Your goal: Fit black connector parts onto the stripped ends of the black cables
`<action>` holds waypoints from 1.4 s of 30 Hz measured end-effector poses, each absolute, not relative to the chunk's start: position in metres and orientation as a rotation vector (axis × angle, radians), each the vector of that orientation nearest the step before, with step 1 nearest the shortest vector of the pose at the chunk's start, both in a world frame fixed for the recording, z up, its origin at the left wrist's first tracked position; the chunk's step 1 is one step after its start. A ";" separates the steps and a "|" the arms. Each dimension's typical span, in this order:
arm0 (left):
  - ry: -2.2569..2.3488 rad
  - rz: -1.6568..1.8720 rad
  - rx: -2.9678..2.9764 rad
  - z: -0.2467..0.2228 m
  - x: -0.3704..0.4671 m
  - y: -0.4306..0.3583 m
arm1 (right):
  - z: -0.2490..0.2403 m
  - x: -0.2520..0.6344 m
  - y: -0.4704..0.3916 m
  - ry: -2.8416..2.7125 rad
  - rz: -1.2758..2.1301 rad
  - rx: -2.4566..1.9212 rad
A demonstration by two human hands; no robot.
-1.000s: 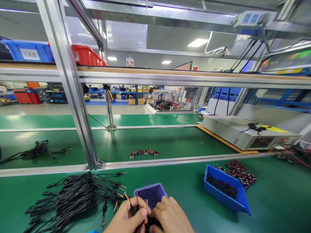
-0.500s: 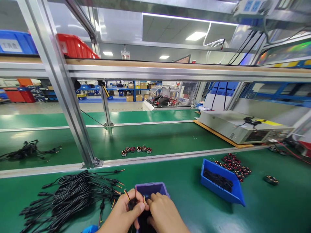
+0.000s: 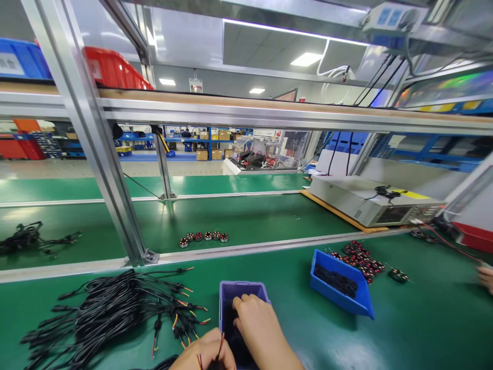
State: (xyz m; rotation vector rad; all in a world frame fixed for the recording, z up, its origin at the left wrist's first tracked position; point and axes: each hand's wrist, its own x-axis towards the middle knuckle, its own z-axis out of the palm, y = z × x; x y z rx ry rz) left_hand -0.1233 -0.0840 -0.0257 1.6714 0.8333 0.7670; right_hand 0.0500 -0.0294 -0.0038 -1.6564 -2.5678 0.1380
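My left hand [image 3: 210, 352], low in the middle of the view, is closed on a black cable whose thin red and yellow wire ends [image 3: 221, 345] stick up between the fingers. To its right, my right hand [image 3: 258, 326] reaches into a purple bin [image 3: 243, 285] with its fingers curled together. The fingertips are down among dark contents that I cannot make out, so what they hold is hidden. Left of my hands lies a large bundle of black cables [image 3: 110, 311] with connectors at one end and bare coloured wires at the other.
A blue bin [image 3: 339, 300] of black parts stands right, beside a pile of small round motors [image 3: 358, 259]. More motors [image 3: 208, 236] line up behind the metal rail. A grey instrument [image 3: 370, 200] sits back right. Another person's hand [image 3: 486, 277] shows at the right edge.
My left hand has dropped down and away from my right hand, with the cable still in it. My right hand has gone into the bin. Another person's hand has appeared at the right edge.
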 end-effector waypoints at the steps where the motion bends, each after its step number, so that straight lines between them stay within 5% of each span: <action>1: 0.827 0.762 1.674 -0.026 -0.123 -0.084 | -0.004 0.049 -0.029 -2.558 0.144 -1.656; 9: 1.000 0.938 1.139 0.004 -0.114 -0.072 | 0.015 0.053 -0.037 -2.413 0.233 -1.516; 20: 1.139 1.083 1.223 0.001 -0.103 -0.053 | 0.014 0.073 -0.045 -1.995 0.688 -1.024; 42: 1.125 0.962 1.348 0.006 -0.115 -0.057 | 0.008 0.076 -0.048 -2.137 0.210 -0.911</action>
